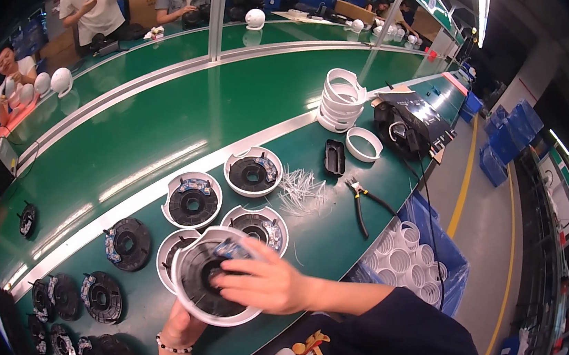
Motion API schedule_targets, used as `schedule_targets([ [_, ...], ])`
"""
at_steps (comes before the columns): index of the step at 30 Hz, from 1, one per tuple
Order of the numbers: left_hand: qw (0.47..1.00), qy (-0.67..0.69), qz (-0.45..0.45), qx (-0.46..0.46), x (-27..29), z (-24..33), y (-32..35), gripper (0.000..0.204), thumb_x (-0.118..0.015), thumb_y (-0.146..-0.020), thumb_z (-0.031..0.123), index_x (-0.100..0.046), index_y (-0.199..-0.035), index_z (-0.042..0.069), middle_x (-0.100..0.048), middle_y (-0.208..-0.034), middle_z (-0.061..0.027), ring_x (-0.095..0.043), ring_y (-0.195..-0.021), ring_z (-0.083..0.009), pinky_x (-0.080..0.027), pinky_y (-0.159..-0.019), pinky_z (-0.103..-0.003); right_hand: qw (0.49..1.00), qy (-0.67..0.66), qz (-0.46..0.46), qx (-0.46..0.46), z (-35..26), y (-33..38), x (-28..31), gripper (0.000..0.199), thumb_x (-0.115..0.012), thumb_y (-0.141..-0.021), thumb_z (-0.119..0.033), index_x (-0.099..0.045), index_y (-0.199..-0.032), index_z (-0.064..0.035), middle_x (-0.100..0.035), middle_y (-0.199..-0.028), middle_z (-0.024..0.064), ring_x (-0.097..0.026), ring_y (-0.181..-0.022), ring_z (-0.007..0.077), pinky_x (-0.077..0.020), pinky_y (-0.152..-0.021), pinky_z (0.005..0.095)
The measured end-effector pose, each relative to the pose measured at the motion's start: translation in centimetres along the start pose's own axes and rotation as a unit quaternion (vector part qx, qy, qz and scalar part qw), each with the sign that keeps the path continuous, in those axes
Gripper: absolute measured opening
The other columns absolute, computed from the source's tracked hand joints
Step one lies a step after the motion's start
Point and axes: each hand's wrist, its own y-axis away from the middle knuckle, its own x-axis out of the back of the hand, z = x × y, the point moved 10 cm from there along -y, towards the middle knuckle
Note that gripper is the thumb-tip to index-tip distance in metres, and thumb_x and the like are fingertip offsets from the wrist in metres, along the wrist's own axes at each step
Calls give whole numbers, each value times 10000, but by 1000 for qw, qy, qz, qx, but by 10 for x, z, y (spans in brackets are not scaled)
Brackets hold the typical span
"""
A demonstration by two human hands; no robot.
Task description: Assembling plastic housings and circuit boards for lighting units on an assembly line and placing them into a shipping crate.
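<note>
My left hand (183,325) grips from below a round white housing with a black disc inside (203,281), tilted toward me. My right hand (265,283) lies across the disc's right side, fingers pressing on the black part near a small blue-patterned circuit piece (230,248). Three similar white housings with black discs (193,199) (252,171) (260,225) sit on the green bench just beyond; another (173,245) is partly hidden behind the held one.
Bare black discs (126,244) (100,295) lie at the left. A bundle of white cable ties (302,190), black-handled cutters (360,201), a black tray (334,158), stacked white rings (341,100) and a black box (411,125) lie farther off. A blue bin of white rings (408,253) stands at the right. People work across the conveyor.
</note>
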Motion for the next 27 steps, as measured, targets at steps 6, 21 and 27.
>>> schedule_targets([
  [6, 998, -29, -64, 2, -23, 14, -8, 910, -598, -715, 499, -150, -1339, 10, -320, -1283, -269, -401, -1150, -361, -337, -943, -431, 971, 205, -3, -124, 67, 33, 82, 248, -686, -567, -75, -625, -806, -100, -643, -885, 9, -596, -863, 188, -300, -949, 459],
  [21, 997, -38, -57, 39, -24, -3, -24, 819, -588, -752, 428, -186, -1325, 2, -336, -1274, -261, -409, -1141, -361, -352, -930, -439, 929, 220, -59, -292, 118, 135, 56, 319, -621, -541, -22, -604, -850, -100, -608, -865, 9, -546, -946, 213, -291, -955, 491],
  [27, 998, -36, -36, 30, -10, 3, -12, 731, -567, -785, 422, -234, -1322, 54, -357, -1273, -239, -422, -1141, -331, -358, -933, -428, 937, 172, -105, -286, 119, 108, 32, 453, -605, -528, -85, -546, -977, -82, -527, -1038, 62, -437, -1078, 278, -239, -957, 522],
])
